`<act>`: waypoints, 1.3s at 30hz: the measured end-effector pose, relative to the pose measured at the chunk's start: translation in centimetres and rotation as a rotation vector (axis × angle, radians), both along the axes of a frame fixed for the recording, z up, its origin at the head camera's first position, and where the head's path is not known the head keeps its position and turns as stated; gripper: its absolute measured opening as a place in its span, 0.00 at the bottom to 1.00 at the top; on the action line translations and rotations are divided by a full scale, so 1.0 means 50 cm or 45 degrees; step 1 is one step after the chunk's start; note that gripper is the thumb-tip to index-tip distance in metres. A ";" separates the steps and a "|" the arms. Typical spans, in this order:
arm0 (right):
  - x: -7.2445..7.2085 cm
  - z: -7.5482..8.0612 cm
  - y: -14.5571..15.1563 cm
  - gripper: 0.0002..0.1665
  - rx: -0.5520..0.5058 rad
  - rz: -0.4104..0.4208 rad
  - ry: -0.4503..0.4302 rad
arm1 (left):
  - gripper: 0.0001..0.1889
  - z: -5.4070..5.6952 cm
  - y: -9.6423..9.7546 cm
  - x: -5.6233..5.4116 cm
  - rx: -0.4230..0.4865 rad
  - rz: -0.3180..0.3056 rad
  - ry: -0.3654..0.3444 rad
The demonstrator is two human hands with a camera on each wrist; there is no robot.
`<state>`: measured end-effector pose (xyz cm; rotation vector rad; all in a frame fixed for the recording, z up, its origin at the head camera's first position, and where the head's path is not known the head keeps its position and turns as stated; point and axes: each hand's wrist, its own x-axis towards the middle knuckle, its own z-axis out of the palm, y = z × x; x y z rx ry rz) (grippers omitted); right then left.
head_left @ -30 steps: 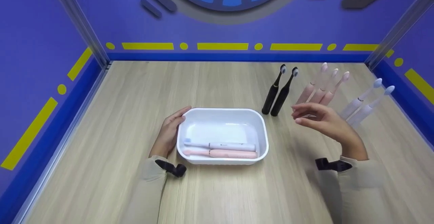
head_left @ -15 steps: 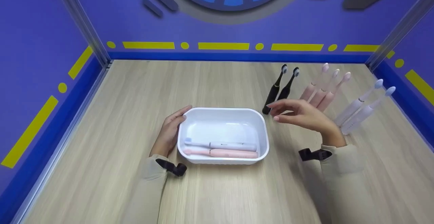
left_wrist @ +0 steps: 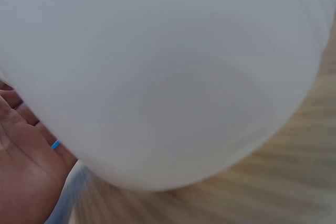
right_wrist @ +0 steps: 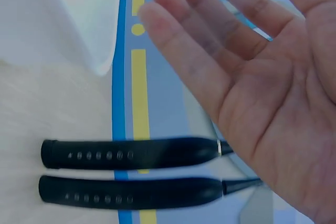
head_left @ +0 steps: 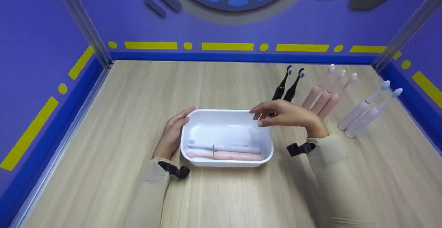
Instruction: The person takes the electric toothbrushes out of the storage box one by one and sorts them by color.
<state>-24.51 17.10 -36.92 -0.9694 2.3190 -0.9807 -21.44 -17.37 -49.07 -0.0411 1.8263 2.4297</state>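
Observation:
A white plastic tub (head_left: 226, 128) stands mid-table, and the left hand (head_left: 172, 131) holds its left end with the thumb at the rim. Inside, along the near wall, lie a white electric toothbrush (head_left: 238, 148) and a pink electric toothbrush (head_left: 238, 156). The right hand (head_left: 286, 114) hovers over the tub's back right corner, fingers loosely bent and nothing between them. Just behind it stand two black electric toothbrushes (head_left: 279, 91), their lower parts hidden by the hand in the head view. The right wrist view shows their black handles (right_wrist: 131, 153) beside the open palm.
Several pink electric toothbrushes (head_left: 324, 100) stand upright right of the black ones. Farther right are two pale lilac-white toothbrushes (head_left: 362, 121). Blue-purple walls (head_left: 221, 31) enclose the wooden table (head_left: 145, 86) at the back and sides.
The right hand has moved left, from in front of the pink toothbrushes, past the black ones, to the tub's right corner. The left hand and tub have stayed put.

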 end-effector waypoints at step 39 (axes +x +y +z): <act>-0.035 -0.056 -0.192 0.21 0.381 0.204 -0.353 | 0.23 0.003 -0.001 0.003 0.011 -0.016 0.002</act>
